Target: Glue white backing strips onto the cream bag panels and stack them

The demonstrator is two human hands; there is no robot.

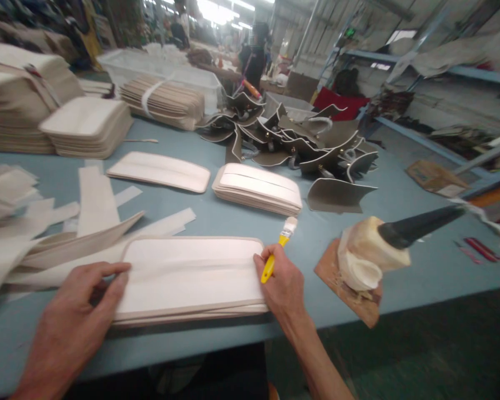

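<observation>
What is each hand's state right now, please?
Left hand: partly curled at the left end of the pale panel; grip cannot be told.
Right hand: closed on the yellow-handled brush, near the panel's right end.

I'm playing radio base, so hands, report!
Left hand at stacked panels, left end. Right hand at right end, holding yellow brush. Pale strips beyond left hand.

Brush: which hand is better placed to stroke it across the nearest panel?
Probably the right hand: it holds the brush by the panel; the left hand, opposite, has no brush.
</observation>
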